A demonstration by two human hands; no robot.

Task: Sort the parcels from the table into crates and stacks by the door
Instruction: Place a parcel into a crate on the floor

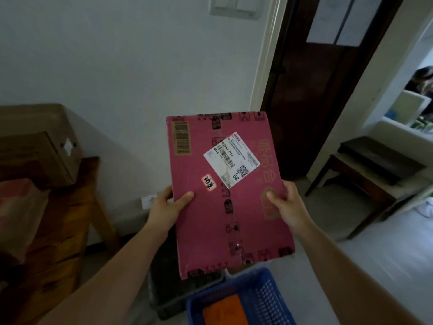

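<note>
A flat pink cardboard parcel with a white shipping label and a strip of printed tape is held up in front of me, over the crates. My left hand grips its left edge, thumb on top. My right hand grips its right edge, thumb on the top face. Below the parcel stands a blue plastic crate with an orange parcel lying in it. A dark grey crate sits just left of the blue one, mostly hidden by the parcel.
A wooden table at the left carries a brown carton and a reddish parcel. A dark wooden door stands open ahead. A dark bench stands at the right on the pale floor.
</note>
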